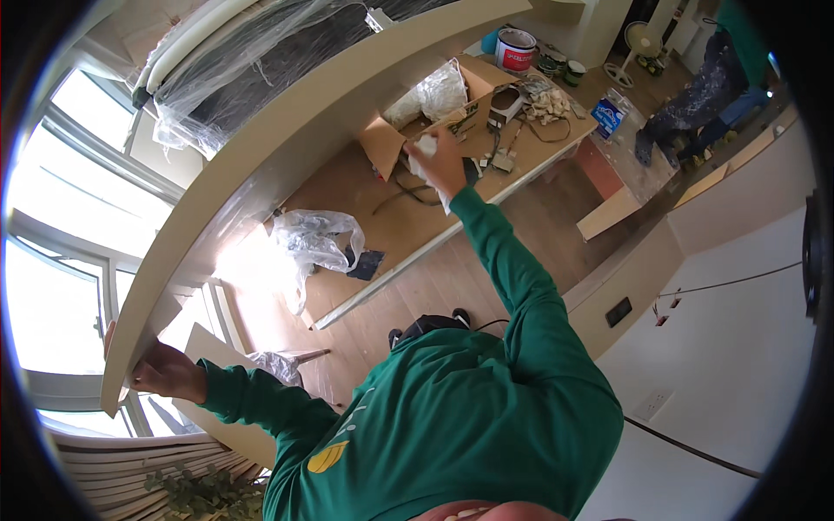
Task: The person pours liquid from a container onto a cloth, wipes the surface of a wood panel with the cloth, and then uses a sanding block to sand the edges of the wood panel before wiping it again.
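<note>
My left hand (165, 372) is closed around the near left end of a long beige board (228, 152), which looks curved and runs to the far side of the view. My fingers wrap its edge, partly hidden behind it. Over the worktable (343, 187), my right hand (441, 163) is closed on a crumpled white cloth (424, 146); a white strip also hangs below, near the wrist. An open cardboard box (380, 146) with a plastic-wrapped white bundle (441, 89) lies just beyond that hand. Tools and a dark strap lie beside it.
A clear plastic bag (311, 239) rests at the table's left end. Farther back stand a paint can (515, 49), a blue-and-white container (608, 116) and a fan (641, 42). Another person's legs (695, 87) show at far right. Bright windows (56, 295) are at left.
</note>
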A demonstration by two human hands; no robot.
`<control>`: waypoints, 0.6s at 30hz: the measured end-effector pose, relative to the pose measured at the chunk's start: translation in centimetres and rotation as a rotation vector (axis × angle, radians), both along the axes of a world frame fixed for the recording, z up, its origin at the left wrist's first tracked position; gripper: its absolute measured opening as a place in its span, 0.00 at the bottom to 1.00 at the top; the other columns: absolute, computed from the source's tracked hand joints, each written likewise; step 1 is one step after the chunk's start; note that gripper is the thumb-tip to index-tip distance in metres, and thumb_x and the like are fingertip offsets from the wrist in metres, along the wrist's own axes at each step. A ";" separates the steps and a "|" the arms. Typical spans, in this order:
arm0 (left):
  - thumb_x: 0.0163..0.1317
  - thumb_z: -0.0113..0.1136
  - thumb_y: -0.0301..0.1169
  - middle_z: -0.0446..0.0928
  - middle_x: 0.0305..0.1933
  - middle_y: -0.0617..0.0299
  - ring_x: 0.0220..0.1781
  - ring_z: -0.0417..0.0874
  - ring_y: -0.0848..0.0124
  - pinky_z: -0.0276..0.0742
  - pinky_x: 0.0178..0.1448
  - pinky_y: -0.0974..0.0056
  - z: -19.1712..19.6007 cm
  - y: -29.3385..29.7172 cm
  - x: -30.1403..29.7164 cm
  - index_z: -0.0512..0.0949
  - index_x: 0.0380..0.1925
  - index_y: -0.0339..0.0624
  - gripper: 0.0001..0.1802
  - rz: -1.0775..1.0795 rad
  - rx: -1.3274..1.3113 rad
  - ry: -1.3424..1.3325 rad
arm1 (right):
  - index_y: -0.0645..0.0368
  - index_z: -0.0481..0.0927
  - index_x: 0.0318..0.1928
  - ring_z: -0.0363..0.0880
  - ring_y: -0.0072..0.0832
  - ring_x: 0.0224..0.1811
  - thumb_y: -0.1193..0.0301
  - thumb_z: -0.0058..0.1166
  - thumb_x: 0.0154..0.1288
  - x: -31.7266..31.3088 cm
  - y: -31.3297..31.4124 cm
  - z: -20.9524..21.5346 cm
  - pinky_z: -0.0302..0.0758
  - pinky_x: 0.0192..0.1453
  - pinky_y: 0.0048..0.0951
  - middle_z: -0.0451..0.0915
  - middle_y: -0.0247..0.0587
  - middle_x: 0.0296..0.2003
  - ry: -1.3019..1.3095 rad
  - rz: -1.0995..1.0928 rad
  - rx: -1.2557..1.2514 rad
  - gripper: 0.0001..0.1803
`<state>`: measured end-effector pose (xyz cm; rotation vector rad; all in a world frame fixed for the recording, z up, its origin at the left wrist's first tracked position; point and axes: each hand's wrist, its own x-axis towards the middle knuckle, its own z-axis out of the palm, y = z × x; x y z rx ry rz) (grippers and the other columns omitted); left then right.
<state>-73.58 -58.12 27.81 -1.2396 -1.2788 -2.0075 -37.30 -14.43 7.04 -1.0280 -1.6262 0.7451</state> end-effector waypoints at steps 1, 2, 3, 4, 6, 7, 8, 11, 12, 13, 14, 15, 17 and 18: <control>0.67 0.60 0.60 0.80 0.59 0.53 0.64 0.82 0.61 0.80 0.70 0.50 -0.3 -0.6 0.1 0.79 0.61 0.41 0.36 0.011 -0.006 0.007 | 0.62 0.76 0.53 0.83 0.44 0.50 0.55 0.76 0.58 -0.7 -1.4 -2.4 0.79 0.53 0.45 0.80 0.52 0.42 -0.030 0.090 -0.288 0.32; 0.67 0.60 0.61 0.80 0.59 0.54 0.64 0.82 0.61 0.80 0.70 0.51 -0.1 -0.4 0.1 0.80 0.61 0.42 0.36 0.011 -0.004 0.019 | 0.61 0.77 0.52 0.83 0.44 0.49 0.55 0.76 0.58 -1.5 -1.5 -5.6 0.79 0.53 0.46 0.81 0.52 0.42 -0.121 0.116 -0.323 0.31; 0.69 0.59 0.61 0.81 0.55 0.56 0.62 0.83 0.63 0.81 0.68 0.54 0.9 1.3 2.9 0.78 0.62 0.40 0.37 0.044 0.021 0.025 | 0.60 0.77 0.52 0.83 0.45 0.49 0.55 0.76 0.58 -2.3 -1.5 -8.9 0.79 0.53 0.46 0.81 0.52 0.41 -0.215 0.144 -0.355 0.30; 0.69 0.58 0.62 0.81 0.53 0.57 0.61 0.83 0.64 0.81 0.68 0.55 1.5 2.2 3.5 0.77 0.62 0.39 0.38 0.001 0.023 0.009 | 0.59 0.78 0.51 0.83 0.45 0.49 0.54 0.75 0.57 -2.9 -0.5 -13.0 0.80 0.54 0.47 0.82 0.52 0.41 -0.366 0.097 -0.140 0.30; 0.70 0.57 0.62 0.82 0.49 0.59 0.59 0.84 0.65 0.81 0.68 0.56 1.1 1.2 4.0 0.75 0.63 0.38 0.38 -0.010 0.024 -0.036 | 0.58 0.79 0.51 0.81 0.47 0.50 0.53 0.76 0.56 -5.3 -1.3 -16.4 0.79 0.55 0.47 0.82 0.52 0.42 -0.469 0.054 -0.023 0.30; 0.71 0.55 0.62 0.82 0.42 0.60 0.49 0.84 0.68 0.82 0.60 0.61 1.6 1.5 5.1 0.73 0.63 0.37 0.39 0.054 0.027 -0.043 | 0.57 0.79 0.50 0.81 0.48 0.50 0.53 0.76 0.55 -6.6 -2.1 -17.9 0.78 0.56 0.47 0.82 0.52 0.43 -0.519 0.037 0.039 0.30; 0.71 0.55 0.62 0.81 0.40 0.59 0.46 0.82 0.69 0.81 0.57 0.61 2.0 1.6 5.7 0.74 0.63 0.36 0.39 0.044 0.012 -0.054 | 0.57 0.80 0.48 0.78 0.51 0.52 0.53 0.76 0.54 -7.5 -2.2 -19.4 0.76 0.57 0.50 0.80 0.54 0.46 -0.505 0.051 0.010 0.28; 0.73 0.53 0.61 0.80 0.38 0.59 0.41 0.78 0.71 0.75 0.52 0.62 3.2 2.0 6.8 0.74 0.61 0.35 0.37 0.089 -0.012 -0.019 | 0.55 0.82 0.48 0.73 0.53 0.56 0.54 0.74 0.53 -8.4 -2.1 -24.5 0.70 0.61 0.55 0.77 0.53 0.52 -0.636 0.002 0.125 0.27; 0.73 0.52 0.60 0.79 0.38 0.59 0.40 0.76 0.72 0.74 0.51 0.62 3.6 2.0 7.1 0.74 0.61 0.35 0.37 0.122 -0.024 0.003 | 0.51 0.83 0.51 0.72 0.52 0.58 0.55 0.73 0.54 -8.1 -2.5 -25.8 0.69 0.60 0.57 0.75 0.51 0.53 -0.755 0.048 0.088 0.26; 0.77 0.48 0.58 0.79 0.41 0.58 0.44 0.79 0.70 0.77 0.53 0.61 2.5 1.7 5.7 0.74 0.61 0.36 0.34 0.130 -0.069 0.071 | 0.48 0.85 0.50 0.72 0.50 0.59 0.60 0.69 0.59 -7.0 -2.4 -26.6 0.69 0.60 0.53 0.76 0.48 0.52 -0.830 0.046 0.111 0.19; 0.80 0.43 0.55 0.79 0.44 0.57 0.49 0.81 0.68 0.80 0.55 0.61 2.0 1.3 5.2 0.74 0.62 0.37 0.32 0.150 -0.122 0.140 | 0.49 0.85 0.48 0.73 0.50 0.58 0.64 0.66 0.60 -6.5 -2.5 -27.3 0.71 0.59 0.53 0.76 0.48 0.51 -0.765 0.087 0.124 0.16; 0.82 0.40 0.53 0.76 0.36 0.62 0.38 0.75 0.73 0.76 0.45 0.64 2.4 1.7 5.8 0.74 0.61 0.36 0.30 0.157 -0.133 0.134 | 0.51 0.85 0.47 0.74 0.50 0.56 0.67 0.64 0.62 -6.2 -2.2 -27.7 0.73 0.57 0.53 0.77 0.48 0.49 -0.701 0.120 0.136 0.12; 0.82 0.41 0.53 0.73 0.32 0.63 0.34 0.70 0.74 0.69 0.40 0.65 1.7 0.9 5.2 0.74 0.61 0.34 0.31 0.130 -0.130 0.137 | 0.57 0.84 0.46 0.78 0.53 0.51 0.73 0.59 0.64 -5.5 -2.2 -26.7 0.77 0.52 0.54 0.78 0.55 0.43 -0.547 0.230 -0.007 0.11; 0.82 0.42 0.53 0.74 0.32 0.64 0.34 0.70 0.74 0.68 0.40 0.66 1.4 0.5 5.0 0.74 0.60 0.33 0.31 0.103 -0.126 0.125 | 0.60 0.83 0.49 0.78 0.54 0.51 0.74 0.57 0.65 -5.0 -2.6 -25.7 0.77 0.53 0.53 0.78 0.58 0.45 -0.481 0.168 -0.018 0.12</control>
